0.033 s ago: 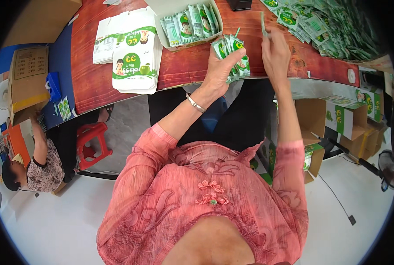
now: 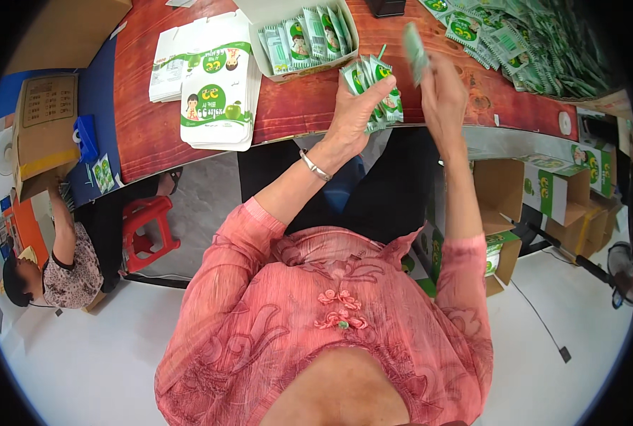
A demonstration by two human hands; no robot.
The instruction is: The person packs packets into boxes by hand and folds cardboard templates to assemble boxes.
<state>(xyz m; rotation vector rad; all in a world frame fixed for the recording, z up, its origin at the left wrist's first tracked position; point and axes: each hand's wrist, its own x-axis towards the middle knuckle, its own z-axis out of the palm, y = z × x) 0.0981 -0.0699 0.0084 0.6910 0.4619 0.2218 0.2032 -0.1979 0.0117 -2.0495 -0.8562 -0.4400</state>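
Several green-and-white sachets (image 2: 391, 106) are bunched in my left hand (image 2: 355, 113), thumb across their front, at the table's near edge. A thin green stick pokes up beside them. To the right, my right hand (image 2: 442, 96) pinches a single sachet (image 2: 416, 53), held upright and slightly blurred. Just beyond my left hand stands an open white box (image 2: 309, 69) with a row of similar sachets (image 2: 316, 35) standing in it. Left of that lies a stack of flat printed cartons (image 2: 220, 117).
A large heap of sachets (image 2: 508, 46) covers the table's far right. A cardboard box (image 2: 46, 117) and a blue tape dispenser (image 2: 85, 140) sit at the left, where another person (image 2: 75, 266) reaches into the box. A red stool (image 2: 149, 234) and open cartons (image 2: 543, 188) stand below the table.
The sachet in my right hand has turned from edge-on to show more of its face and shifted slightly left. My left hand stays nearly still.
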